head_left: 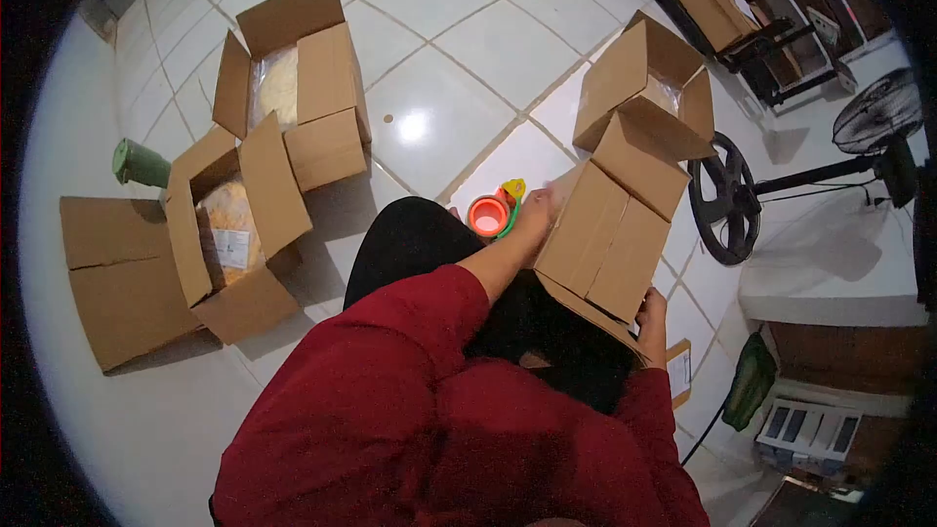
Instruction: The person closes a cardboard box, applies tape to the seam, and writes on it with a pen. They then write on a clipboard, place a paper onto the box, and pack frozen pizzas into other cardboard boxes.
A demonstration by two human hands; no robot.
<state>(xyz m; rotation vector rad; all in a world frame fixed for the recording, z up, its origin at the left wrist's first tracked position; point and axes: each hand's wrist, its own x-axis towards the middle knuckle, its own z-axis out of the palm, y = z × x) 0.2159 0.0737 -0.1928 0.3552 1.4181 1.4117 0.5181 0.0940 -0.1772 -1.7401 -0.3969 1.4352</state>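
Though its print blurs, a white label (pixel 230 247) perhaps marks the open box (pixel 223 234).

- I see my left hand (pixel 535 218) pressed on the far side of the cardboard box (pixel 613 234) in my lap, its flaps raised.
- My right hand (pixel 651 317) grips the box's near lower edge.
- An orange tape dispenser (pixel 491 214) lies on the tiled floor (pixel 468 39) just beside my left hand.
- Two open boxes (pixel 283 88) (pixel 229 224) sit to my left, next to a flattened carton (pixel 112 273).
- A fan (pixel 878 127) stands at right.
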